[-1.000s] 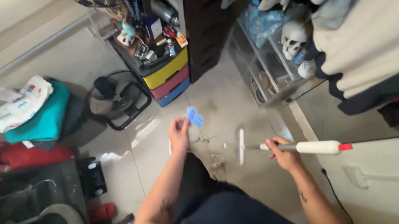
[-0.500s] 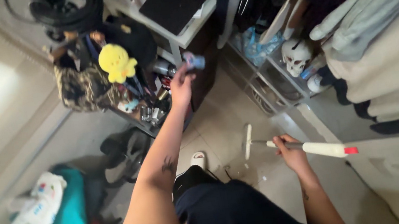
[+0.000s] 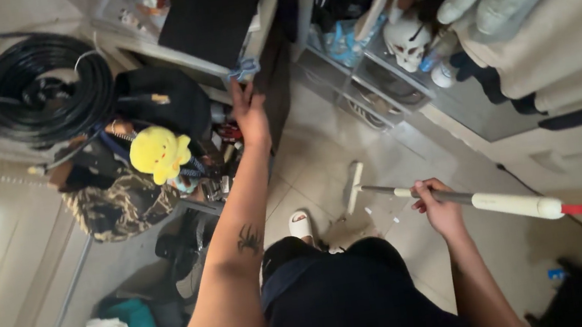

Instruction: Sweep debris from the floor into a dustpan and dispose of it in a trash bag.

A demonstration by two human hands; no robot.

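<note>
Blue trinket [image 3: 244, 68] pinched in left hand [image 3: 250, 113] at white shelf [image 3: 259, 27] edge; could slip off. Right hand [image 3: 437, 206] clenches the mop handle [image 3: 460, 199], which may tip.

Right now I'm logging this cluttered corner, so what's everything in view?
Blue item: one, at the white shelf's edge, in the left hand's fingers.
Broom: one, grey and white handle with red tip, head on the floor.
Black flat panel: one, on the shelf.
Cable coil: one, black, upper left.
Plush toy: one, yellow, hanging on a camouflage bag.
Skull: one, white, on clear drawers.
Slipper: one, white, on the floor.
Left hand: raised to the shelf.
Right hand: gripping the broom.
</note>
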